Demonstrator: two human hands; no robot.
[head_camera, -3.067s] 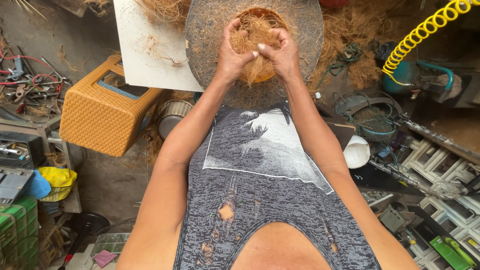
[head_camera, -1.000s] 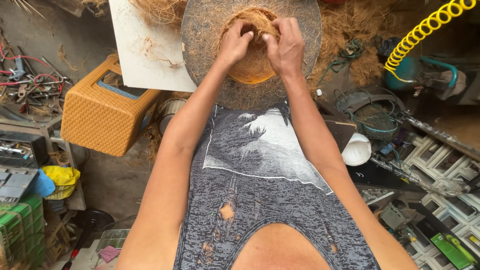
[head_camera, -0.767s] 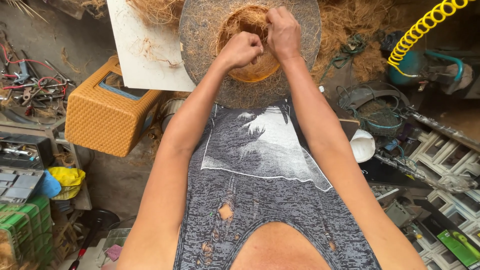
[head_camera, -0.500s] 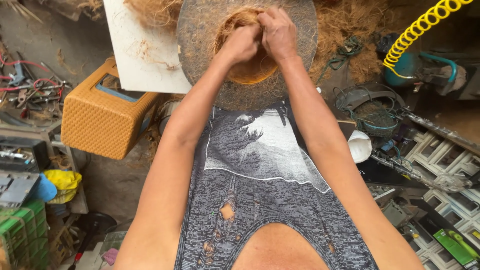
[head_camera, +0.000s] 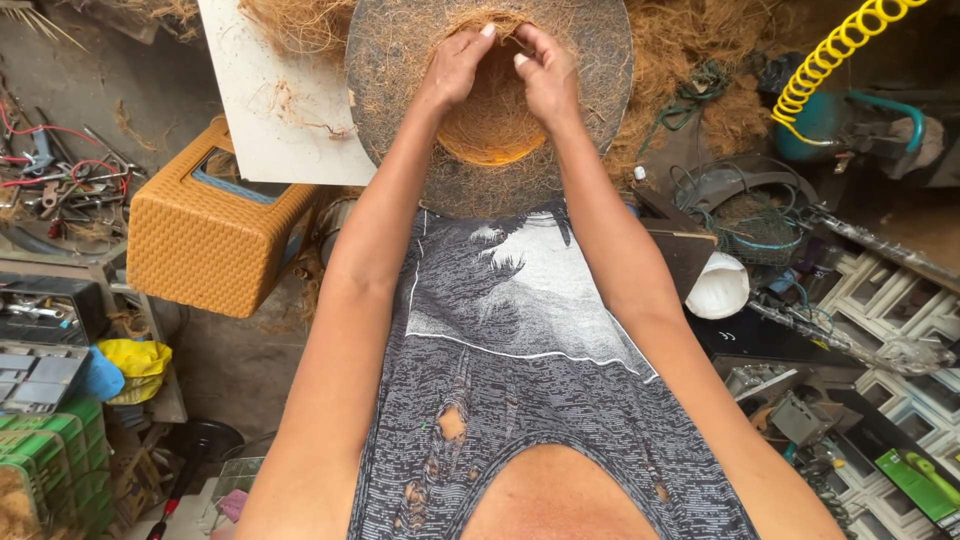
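Brown coir nest (head_camera: 492, 120) between left hand (head_camera: 455, 70) and right hand (head_camera: 545, 80).

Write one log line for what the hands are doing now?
left hand: pinching coir | right hand: pinching coir | coir bowl: on round disc

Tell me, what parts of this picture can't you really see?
- Far rim of the round fibre-covered disc: cut off by the top edge of the head view.
- What the left hand and right hand pinch: hidden by the fingers and loose brown fibre.
- Bottom of the orange bowl-shaped hollow: covered by both hands.
- Yellow coiled hose: its upper end runs off the frame.
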